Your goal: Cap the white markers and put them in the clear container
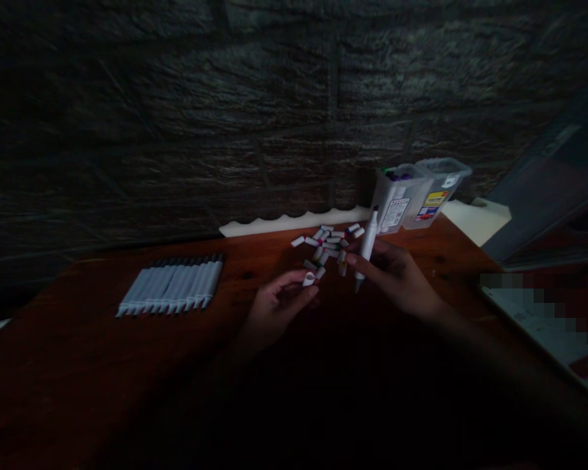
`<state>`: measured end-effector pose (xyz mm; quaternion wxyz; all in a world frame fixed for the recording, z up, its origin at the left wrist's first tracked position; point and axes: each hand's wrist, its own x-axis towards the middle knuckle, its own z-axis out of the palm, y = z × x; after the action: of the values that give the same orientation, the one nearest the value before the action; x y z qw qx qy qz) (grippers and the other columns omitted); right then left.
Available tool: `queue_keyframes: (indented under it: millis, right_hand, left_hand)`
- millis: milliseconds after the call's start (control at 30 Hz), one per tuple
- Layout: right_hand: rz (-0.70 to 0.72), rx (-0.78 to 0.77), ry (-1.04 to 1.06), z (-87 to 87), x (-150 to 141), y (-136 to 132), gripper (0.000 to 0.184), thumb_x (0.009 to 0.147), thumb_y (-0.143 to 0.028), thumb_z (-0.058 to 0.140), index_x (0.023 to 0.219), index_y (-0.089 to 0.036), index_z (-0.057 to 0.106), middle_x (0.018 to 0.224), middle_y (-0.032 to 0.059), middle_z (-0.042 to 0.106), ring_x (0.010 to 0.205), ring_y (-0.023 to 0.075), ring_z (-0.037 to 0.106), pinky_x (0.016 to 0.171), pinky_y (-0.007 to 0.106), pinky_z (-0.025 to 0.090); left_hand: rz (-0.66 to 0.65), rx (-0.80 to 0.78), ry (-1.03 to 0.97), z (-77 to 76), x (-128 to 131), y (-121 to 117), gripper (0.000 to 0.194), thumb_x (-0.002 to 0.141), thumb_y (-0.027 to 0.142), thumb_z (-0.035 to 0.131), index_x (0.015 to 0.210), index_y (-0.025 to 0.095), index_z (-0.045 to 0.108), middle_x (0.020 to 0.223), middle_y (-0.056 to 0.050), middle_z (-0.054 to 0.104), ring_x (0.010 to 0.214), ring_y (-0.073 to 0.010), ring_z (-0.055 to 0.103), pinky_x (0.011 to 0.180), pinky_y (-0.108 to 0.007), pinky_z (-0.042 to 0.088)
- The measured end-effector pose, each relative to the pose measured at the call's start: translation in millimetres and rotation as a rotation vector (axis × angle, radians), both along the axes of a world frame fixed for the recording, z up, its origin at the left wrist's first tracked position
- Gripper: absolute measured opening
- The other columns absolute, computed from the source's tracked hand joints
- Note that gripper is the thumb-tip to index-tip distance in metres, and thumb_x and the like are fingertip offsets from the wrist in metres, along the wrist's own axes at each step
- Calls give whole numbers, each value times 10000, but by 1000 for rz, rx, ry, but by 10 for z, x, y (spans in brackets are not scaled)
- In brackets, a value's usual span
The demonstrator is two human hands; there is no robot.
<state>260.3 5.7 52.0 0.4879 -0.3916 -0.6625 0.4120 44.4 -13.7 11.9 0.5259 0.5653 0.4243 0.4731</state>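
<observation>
My left hand (pixel 279 303) pinches a white marker cap (pixel 309 279) between thumb and fingers, its open end facing me. In my right hand (pixel 402 277) is a white marker (pixel 369 241), held nearly upright, with dark tips bare at both ends. Another small cap (pixel 342 262), brownish at one end, shows by the right thumb and fingertips; whether it is gripped too I cannot tell. Just beyond both hands lies a loose pile of marker caps (pixel 330 240) with coloured ends. Off to the left, several uncapped white markers (pixel 171 285) lie side by side in a row.
Two clear plastic boxes (pixel 396 202) stand at the back right against the brick wall (pixel 284 111); the nearer holds some markers. A pale wavy-edged strip (pixel 294 222) runs along the back of the wooden table (pixel 245 261). The light is dim, and the front is dark.
</observation>
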Motion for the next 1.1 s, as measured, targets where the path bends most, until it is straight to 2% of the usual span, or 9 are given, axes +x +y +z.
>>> queue_keyframes:
  millis: [200,300,367,467,567,633,733,900,1100]
  right_hand:
    - [29,-22,-35,22,-19,-36,223,850,-377,652,1019,-231,659,948,26,733,861,173,685,765,314,582]
    - [21,-31,-3,20,-22,-46,461,842,-372,665,1259,-248,514,856,11,713,750,156,670,622,267,557]
    - [-9,-25,15,26,-9,-48,495,849,-383,659,1287,-258,466,755,-19,674,654,134,632,538,234,513]
    - [-12,-35,55,65,26,-61,358,931,-498,487,1190,-253,522,752,-2,663,562,114,575,453,218,447]
    - [96,-57,90,127,51,-90,505,951,-608,286,1218,-246,516,886,63,704,568,131,587,435,240,439]
    - [129,-68,81,158,46,-112,451,923,-587,420,1186,-246,556,846,50,708,527,122,559,423,236,422]
    - [65,-68,91,171,11,-138,276,884,-444,595,1060,-237,638,705,-10,664,450,82,463,399,211,378]
    - [-22,-6,44,123,-36,-159,195,881,-386,614,827,-211,682,687,-20,648,526,80,523,458,199,433]
    - [-27,165,-104,35,-69,-162,95,883,-291,623,871,-230,695,879,1,736,788,141,670,735,291,549]
  left_hand:
    - [-58,52,-7,7,-1,-6,217,831,283,660,1009,160,664,955,-79,733,723,-164,708,704,-310,605]
    - [-60,50,-9,23,1,-8,202,835,271,649,1004,160,657,985,-85,732,705,-156,701,669,-300,602]
    - [-65,56,-8,27,0,-5,200,836,263,647,1008,162,653,994,-85,731,702,-149,696,661,-292,597]
    - [-66,88,-26,20,-3,3,214,832,252,651,1028,166,647,979,-78,728,728,-151,693,689,-299,592]
    - [-69,111,-43,12,-4,2,224,831,246,651,1040,168,642,1003,-87,725,764,-161,693,746,-327,584]
    - [-82,104,-28,11,-2,-7,211,836,250,645,1029,165,641,1002,-91,723,776,-161,689,768,-326,573]
    - [-114,75,24,14,6,-27,207,842,272,643,1017,162,635,963,-74,720,788,-154,680,772,-301,557]
    - [-111,30,130,12,19,-37,184,830,289,652,967,166,642,899,-37,701,782,-143,657,737,-275,536]
    - [-133,19,112,-5,20,-24,184,809,281,665,956,178,625,905,-31,695,798,-151,654,732,-281,524]
